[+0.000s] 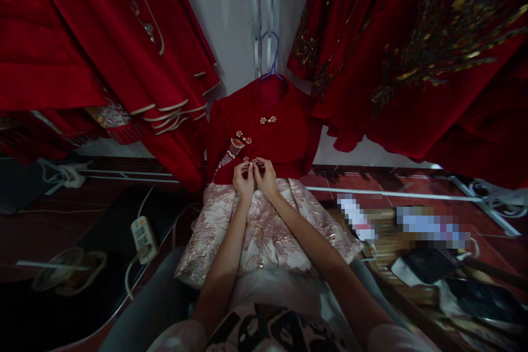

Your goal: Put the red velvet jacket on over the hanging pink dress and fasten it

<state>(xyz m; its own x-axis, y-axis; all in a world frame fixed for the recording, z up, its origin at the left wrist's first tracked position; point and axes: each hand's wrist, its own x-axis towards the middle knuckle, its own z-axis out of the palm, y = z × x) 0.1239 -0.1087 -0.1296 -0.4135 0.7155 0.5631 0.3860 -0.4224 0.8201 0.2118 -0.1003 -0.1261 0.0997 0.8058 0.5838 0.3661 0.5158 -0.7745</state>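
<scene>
A short red top (284, 146) hangs in front of me on a blue hanger (272, 49), above a pale pink skirt with a shiny floral pattern (264, 231). One beaded clasp (268, 120) sits below the collar, and a fan-shaped beaded ornament with tassels (235, 148) is on the left side. My left hand (243, 179) and my right hand (266, 176) meet at the top's lower front. Their fingertips pinch at another beaded clasp (250, 160), partly hidden by the fingers.
Red garments (165, 66) hang on the left, and more with gold sequins (412, 77) on the right. A power strip (144, 239) and a plastic cup (58, 269) lie on a black surface at left. Dark devices (429, 264) rest on a slatted bamboo seat (383, 264) at right.
</scene>
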